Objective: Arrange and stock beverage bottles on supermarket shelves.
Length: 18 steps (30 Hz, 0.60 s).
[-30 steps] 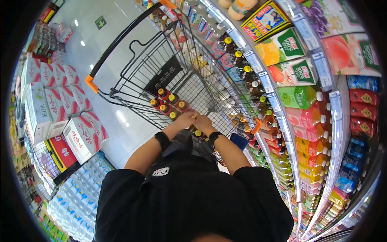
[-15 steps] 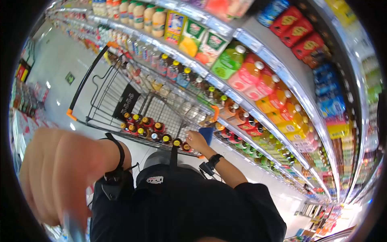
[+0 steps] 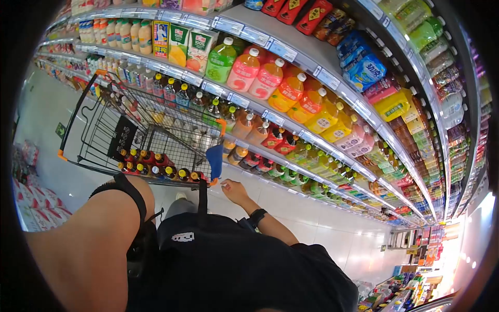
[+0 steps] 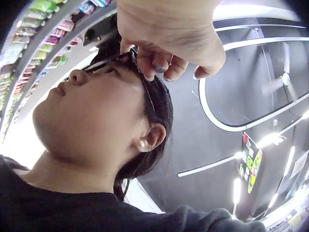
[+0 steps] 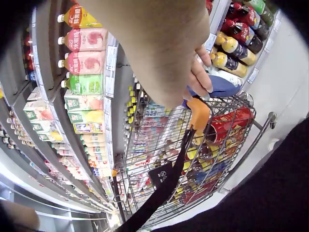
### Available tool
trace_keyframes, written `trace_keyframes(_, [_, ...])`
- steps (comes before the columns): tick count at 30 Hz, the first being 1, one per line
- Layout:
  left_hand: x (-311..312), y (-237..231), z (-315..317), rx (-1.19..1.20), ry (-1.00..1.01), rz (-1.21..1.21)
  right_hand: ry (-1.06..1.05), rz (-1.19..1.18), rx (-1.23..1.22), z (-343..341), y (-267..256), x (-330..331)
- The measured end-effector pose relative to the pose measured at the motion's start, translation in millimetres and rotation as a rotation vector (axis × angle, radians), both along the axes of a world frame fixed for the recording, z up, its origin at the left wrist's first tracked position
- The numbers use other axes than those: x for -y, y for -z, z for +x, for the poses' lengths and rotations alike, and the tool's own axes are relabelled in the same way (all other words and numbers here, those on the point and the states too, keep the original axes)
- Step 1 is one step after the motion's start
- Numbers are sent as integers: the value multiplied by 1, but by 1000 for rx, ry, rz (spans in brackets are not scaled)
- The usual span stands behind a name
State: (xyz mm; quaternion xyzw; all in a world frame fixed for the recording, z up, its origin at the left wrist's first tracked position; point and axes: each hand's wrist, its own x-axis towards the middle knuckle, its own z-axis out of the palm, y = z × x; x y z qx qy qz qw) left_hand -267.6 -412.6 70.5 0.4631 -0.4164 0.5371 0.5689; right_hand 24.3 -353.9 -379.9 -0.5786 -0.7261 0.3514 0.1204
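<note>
You had tall shelving point(image 3: 280, 49) along the far side of the cart point(image 5: 199, 115), the biggest thing there. Approx. a dozen dark bottles point(image 3: 162, 159), mostly w/ yellow caps, stood inside the cart's near side. At its near corner hung a blue flap point(image 3: 214, 160).

Your R grip point(image 3: 235, 191) was nr that corner, fingers loosely bent, pinching nothing; contact w/ the flap: can't tell. Your L grip point(image 4: 169, 38) was up by your head, well above the cart, fingers bent beside the dark glasses point(image 4: 107, 61). Whether it pinched the frame, can't tell.

Technique, my view: light fingertips at the frame were best, w/ no sideways tug that'd skew it; R fingers needed to be loose & clear of the cart's wires.

Labels, on the shelving beside the cart: pink bottles point(image 5: 86, 39) read "水蜜桃", an orange bottle point(image 5: 83, 18) read approx. "鲜果橙"; brand names n/a, too small. White print on the cart's black plate point(image 3: 123, 136) was illegible; ditto price tags.
</note>
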Motion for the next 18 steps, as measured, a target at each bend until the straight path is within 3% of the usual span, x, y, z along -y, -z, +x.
trace_keyframes(18, [2, -17, -34, -93, 119, 59, -4, 120, -40, -25, -13, -53])
